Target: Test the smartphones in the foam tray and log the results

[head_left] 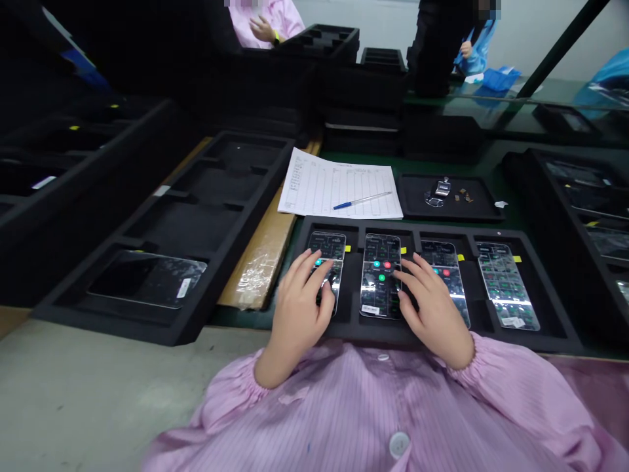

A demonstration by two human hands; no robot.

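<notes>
Several smartphones lie screen-up in the compartments of a black foam tray (348, 328) in front of me. My left hand (301, 295) is over the leftmost phone (331, 246), its fingers spread and partly covering the screen. At the right edge of the second phone (376, 282), which shows coloured round icons, is my right hand (435, 305); its fingers are apart and hold nothing. The third phone (455, 288) is half hidden behind that hand. Farthest right, a phone (508, 285) shows a grid of green text. Yellow tabs stick out beside the phones.
A printed form (339, 180) with a pen (361, 200) lies behind the tray. Beside it, a small black tray (417, 210) holds a metal clicker (442, 189) and small bits. At left, another foam tray (196, 321) holds one dark phone (147, 278). Two people work beyond stacked trays.
</notes>
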